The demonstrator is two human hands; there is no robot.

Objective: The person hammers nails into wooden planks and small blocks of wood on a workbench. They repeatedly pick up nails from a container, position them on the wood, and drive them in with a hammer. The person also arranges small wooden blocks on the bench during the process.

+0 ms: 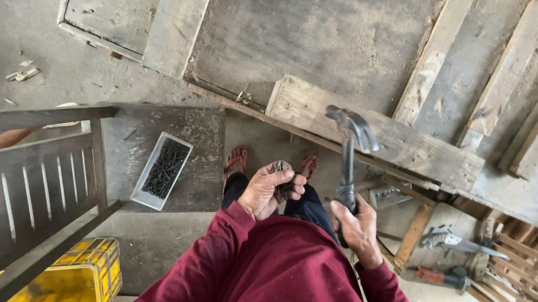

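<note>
My left hand (268, 189) is closed around a bunch of dark nails (281, 169), held in front of my maroon sweater. A claw hammer (349, 146) stands upright in my right hand (356, 226), which grips the lower handle; its steel head and claw point up and to the right. The two hands are close together, about a hand's width apart. Below them I see my feet in red sandals (237, 160) on the concrete floor. A white tray of dark nails (161, 170) rests on a grey board to the left of my hands.
A wooden slatted chair frame (34, 184) stands at left above a yellow plastic crate (66, 288). Weathered planks (380, 132) and boards lie across the floor ahead and right. A hand saw (458, 240), a red-handled tool (441, 277) and stacked wooden slats (531, 259) sit at lower right.
</note>
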